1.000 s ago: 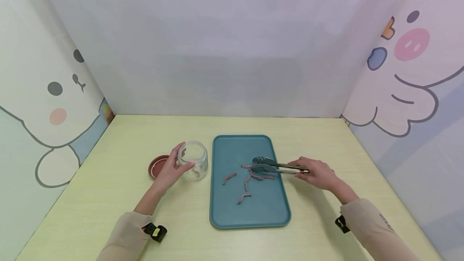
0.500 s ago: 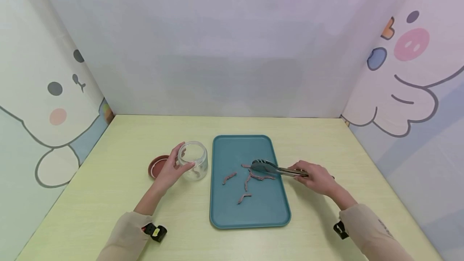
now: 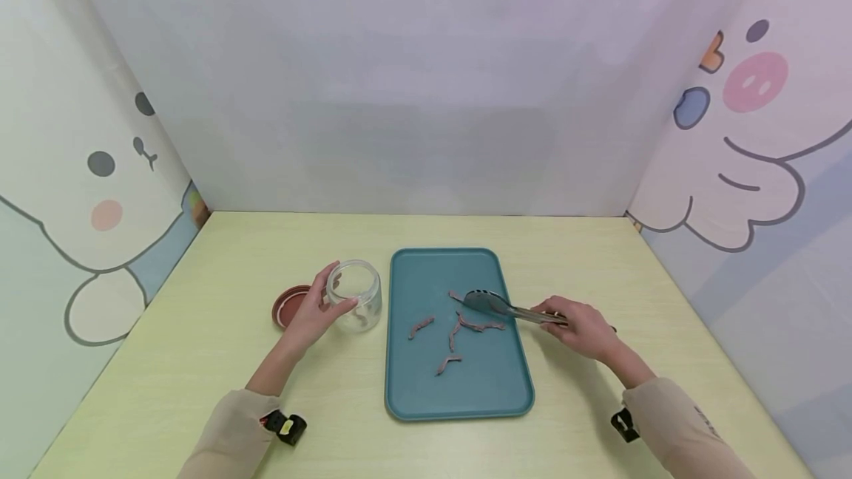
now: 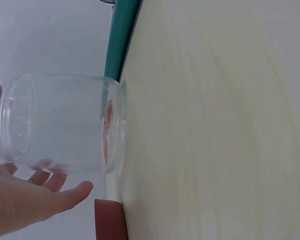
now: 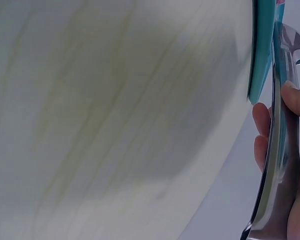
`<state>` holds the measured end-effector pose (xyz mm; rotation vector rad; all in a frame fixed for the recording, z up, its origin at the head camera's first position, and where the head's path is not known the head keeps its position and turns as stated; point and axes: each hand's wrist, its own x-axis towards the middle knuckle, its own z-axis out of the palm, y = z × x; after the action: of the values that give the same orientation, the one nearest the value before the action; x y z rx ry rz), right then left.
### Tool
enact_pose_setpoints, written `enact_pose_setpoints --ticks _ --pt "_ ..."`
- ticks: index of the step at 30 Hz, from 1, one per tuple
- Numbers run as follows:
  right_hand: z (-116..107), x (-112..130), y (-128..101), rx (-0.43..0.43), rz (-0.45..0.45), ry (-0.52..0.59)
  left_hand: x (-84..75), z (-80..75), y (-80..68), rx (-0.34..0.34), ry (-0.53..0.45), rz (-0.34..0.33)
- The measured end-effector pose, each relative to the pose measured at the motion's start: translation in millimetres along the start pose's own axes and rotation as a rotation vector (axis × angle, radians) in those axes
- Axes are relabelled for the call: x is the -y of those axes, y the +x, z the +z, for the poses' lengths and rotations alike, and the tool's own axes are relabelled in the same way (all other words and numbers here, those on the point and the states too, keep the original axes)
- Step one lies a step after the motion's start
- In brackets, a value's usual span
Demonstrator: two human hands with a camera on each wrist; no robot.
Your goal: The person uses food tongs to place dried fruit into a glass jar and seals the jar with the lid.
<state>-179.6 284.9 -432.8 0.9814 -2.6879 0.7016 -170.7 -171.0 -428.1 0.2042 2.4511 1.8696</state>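
Head view: our left grip [image 3: 309, 320] holds a clear jar [image 3: 373, 304] just past nine o'clock from the teal tray [image 3: 459, 398] of meat-like strips [image 3: 421, 327]; our right grip [image 3: 576, 326] holds metal tongs [image 3: 524, 313], tips at the tray's one o'clock. Left wrist view: another strip [image 4: 107, 127] lies in the jar. Right wrist view: our thumb [image 5: 297, 101] rests on the tongs.

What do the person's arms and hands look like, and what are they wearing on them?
The left sleeve and right sleeve are both beige. The left gadget by the wrist is small and black with a yellowish patch; the right gadget is black too. Neither the left grip nor the right grip wears a glove.
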Motion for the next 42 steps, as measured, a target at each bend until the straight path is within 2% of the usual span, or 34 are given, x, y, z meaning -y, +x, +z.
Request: enact_pose_setpoints --ticks 12,19,24,30,35,42 --pt "-14 4 8 -0.089 0.004 0.027 -2.8 -0.2 -1.0 0.001 0.006 -0.010" --pt "-27 9 19 -0.105 -0.007 0.046 -5.5 0.0 -2.1 0.004 0.008 -0.009" --pt "-34 15 28 -0.124 -0.028 0.060 0.2 -0.6 -0.4 0.002 0.014 -0.004" --pt "-39 23 40 -0.136 -0.071 0.066 -0.9 0.0 -0.3 0.001 0.010 -0.002" --pt "-39 33 51 -0.130 -0.118 0.087 -6.8 -0.1 -2.1 0.005 0.005 -0.018" --pt "-39 50 65 -0.117 -0.174 0.085 -26.3 1.0 -9.8 0.015 0.003 -0.020"
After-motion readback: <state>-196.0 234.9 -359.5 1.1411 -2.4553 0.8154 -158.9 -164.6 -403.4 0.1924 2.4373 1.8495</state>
